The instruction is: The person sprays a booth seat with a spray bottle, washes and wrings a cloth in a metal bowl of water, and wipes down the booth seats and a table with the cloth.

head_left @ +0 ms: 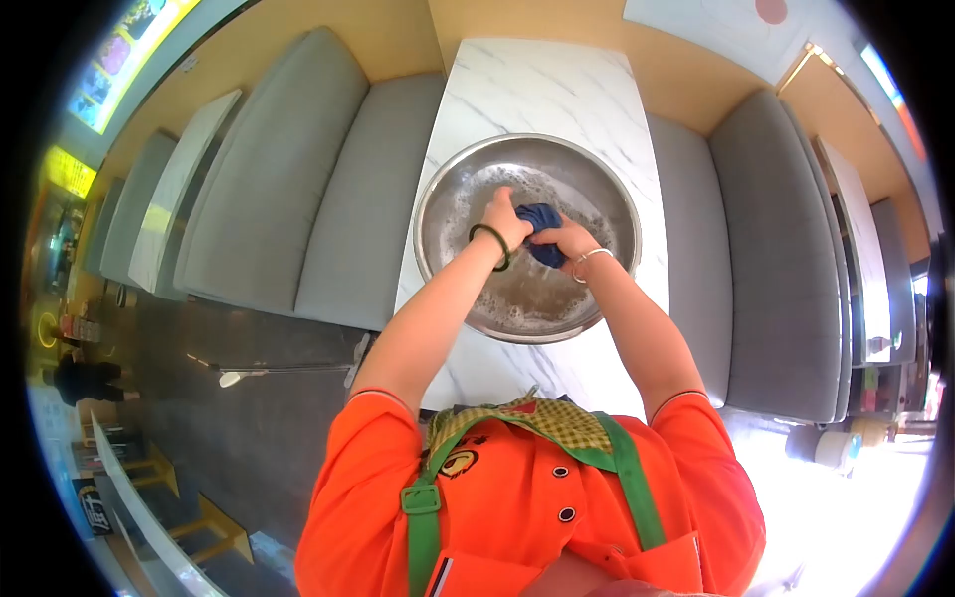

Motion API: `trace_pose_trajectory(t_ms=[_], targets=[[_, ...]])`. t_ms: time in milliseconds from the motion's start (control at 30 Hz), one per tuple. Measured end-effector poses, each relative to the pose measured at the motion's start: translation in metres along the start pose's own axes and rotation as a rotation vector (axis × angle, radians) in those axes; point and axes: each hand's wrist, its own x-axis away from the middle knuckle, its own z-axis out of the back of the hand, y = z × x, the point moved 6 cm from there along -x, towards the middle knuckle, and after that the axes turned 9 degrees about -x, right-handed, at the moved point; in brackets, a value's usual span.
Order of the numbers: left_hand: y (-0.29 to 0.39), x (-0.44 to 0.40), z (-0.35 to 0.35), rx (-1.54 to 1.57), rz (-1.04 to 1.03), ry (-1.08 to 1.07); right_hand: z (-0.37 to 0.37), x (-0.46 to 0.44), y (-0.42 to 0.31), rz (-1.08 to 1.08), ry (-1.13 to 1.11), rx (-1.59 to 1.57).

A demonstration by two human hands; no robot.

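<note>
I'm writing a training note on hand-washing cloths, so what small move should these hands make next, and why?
Probably a gentle twist of the dark blue cloth, the left hand and right hand turning opposite ways: both are on it, it is bunched up, and the metal basin around it, with foamy water inside, should catch any drips.

Cloth [540,215]: dark blue, crumpled, bunched into a compact wad
Cloth hold: between left fingers [522,228] and right fingers [547,237]
Cloth spot: inside the outline of the basin [422,214], near middle; whether it touches the water [532,294] is hard to tell from above
Basin: round, wide, shiny metal, rimmed, upright on white, grey-veined worktop [547,90]
Water: shallow-looking, murky grey-brown, pale suds scattered over the surface, thicker toward edges
</note>
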Motion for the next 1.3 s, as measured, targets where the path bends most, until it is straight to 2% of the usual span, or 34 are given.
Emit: trace_pose_trajectory(t_ms=[33,67,100,133,167,233,267,300,367,400,433,500,533,600,633,700,733,800,833,900,933,1000,1033,1100,1233,1300], targets=[[0.006,0.003,0.002,-0.078,-0.250,0.048,0.007,-0.004,-0.002,0.002,-0.001,0.000],[0.003,0.013,0.004,-0.080,-0.249,0.048,0.019,-0.010,0.003,-0.105,-0.040,-0.086],[0.022,0.035,0.004,-0.517,-0.584,0.125,0.018,-0.009,0.005,-0.213,-0.080,-0.170],[0.036,0.056,-0.004,-0.959,-0.912,0.202,0.012,-0.007,0.001,-0.173,-0.191,-0.275],[0.040,0.058,0.001,-0.958,-0.907,0.206,0.005,-0.001,-0.005,-0.176,-0.194,-0.271],[0.048,0.064,0.010,-0.988,-0.974,0.352,-0.020,0.013,-0.015,-0.201,-0.333,-0.018],[0.051,0.063,0.012,-1.011,-1.015,0.441,-0.029,0.018,-0.019,-0.205,-0.297,0.085],[0.048,0.059,0.011,-1.007,-1.006,0.437,-0.032,0.019,-0.020,-0.216,-0.297,0.086],[0.053,0.057,0.017,-0.915,-1.107,0.469,-0.038,0.016,-0.026,-0.249,-0.327,0.368],[0.056,0.054,0.019,-0.933,-1.104,0.424,-0.050,0.022,-0.038,-0.096,-0.422,0.580],[0.061,0.054,0.022,-0.932,-1.105,0.423,-0.053,0.021,-0.038,-0.096,-0.421,0.579],[0.063,0.044,0.021,-0.995,-0.964,0.270,-0.048,0.014,-0.039,-0.109,-0.235,0.612],[0.065,0.042,0.021,-0.993,-0.963,0.270,-0.048,0.011,-0.038,-0.111,-0.235,0.612],[0.063,0.036,0.020,-0.987,-0.894,0.223,-0.052,0.004,-0.045,0.155,-0.266,0.838],[0.063,0.036,0.019,-0.987,-0.893,0.219,-0.051,0.000,-0.044,0.152,-0.265,0.836],[0.064,0.033,0.019,-0.976,-0.861,0.252,-0.053,-0.007,-0.048,0.335,-0.298,1.232],[0.063,0.032,0.017,-0.975,-0.860,0.248,-0.049,-0.014,-0.044,0.333,-0.299,1.230],[0.062,0.026,0.016,-0.891,-0.792,0.259,-0.063,-0.010,-0.042,0.705,-0.408,1.733],[0.061,0.024,0.014,-0.890,-0.791,0.256,-0.060,-0.009,-0.040,0.703,-0.407,1.732],[0.058,0.021,0.013,-0.863,-0.703,0.245,-0.052,0.004,-0.055,0.417,-0.042,1.396],[0.058,0.021,0.011,-0.863,-0.702,0.246,-0.050,0.002,-0.053,0.418,-0.042,1.397],[0.051,0.017,0.008,-0.831,-0.539,0.225,-0.044,-0.001,-0.048,0.306,-0.021,1.504],[0.051,0.018,0.006,-0.832,-0.538,0.226,-0.042,-0.001,-0.047,0.307,-0.022,1.504],[0.045,0.017,0.004,-0.738,-0.380,0.171,-0.048,0.011,-0.053,0.377,0.020,1.603],[0.042,0.025,0.002,-0.650,-0.266,0.127,-0.047,0.013,-0.048,0.413,-0.022,1.693],[0.032,0.020,-0.001,-0.570,-0.193,0.131,-0.047,0.011,-0.046,0.537,-0.059,1.732]])
